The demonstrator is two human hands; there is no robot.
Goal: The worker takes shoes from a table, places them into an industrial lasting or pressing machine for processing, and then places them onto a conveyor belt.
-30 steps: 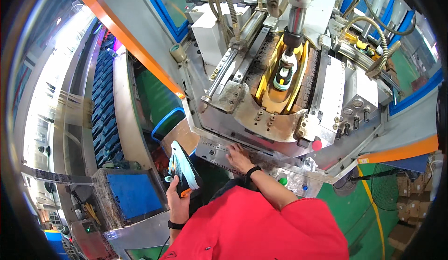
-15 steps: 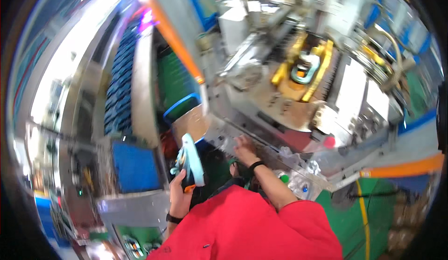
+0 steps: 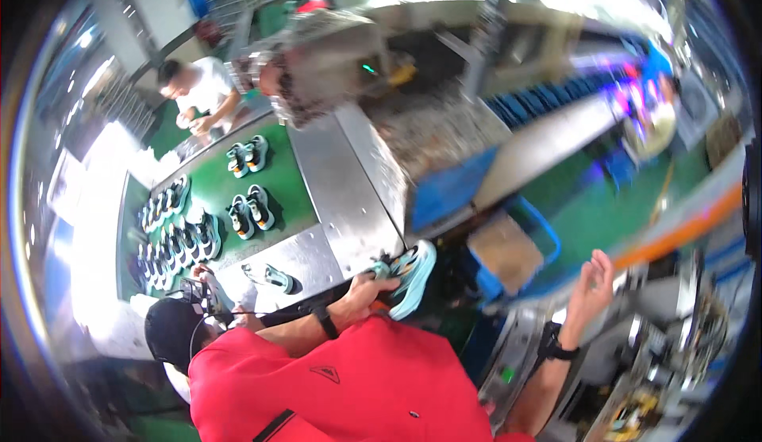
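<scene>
My left hand [image 3: 368, 291] grips a sneaker [image 3: 414, 280] with a pale blue sole and dark upper, holding it tilted in front of my chest. Out to the right, my right hand [image 3: 591, 287] is raised with nothing in it, its fingers loosely apart. Left of the held sneaker, a single sneaker [image 3: 274, 278] rests on the metal edge of a green-topped conveyor table [image 3: 290, 176]. Two pairs of similar sneakers [image 3: 251, 210] stand on the green surface, and several more sneakers [image 3: 178, 244] are lined up at its left side.
A person in a black cap [image 3: 168, 332] is close on my left; another in white [image 3: 210, 93] stands beyond the table. A chair with a blue frame [image 3: 508, 251] stands ahead right. Behind it runs a conveyor [image 3: 548, 152]. Machinery [image 3: 651, 363] is at lower right.
My view has swung left, from the machine with yellow clamps to the sneaker table. The sneaker stays in my left hand. My right hand has come up off the machine's edge.
</scene>
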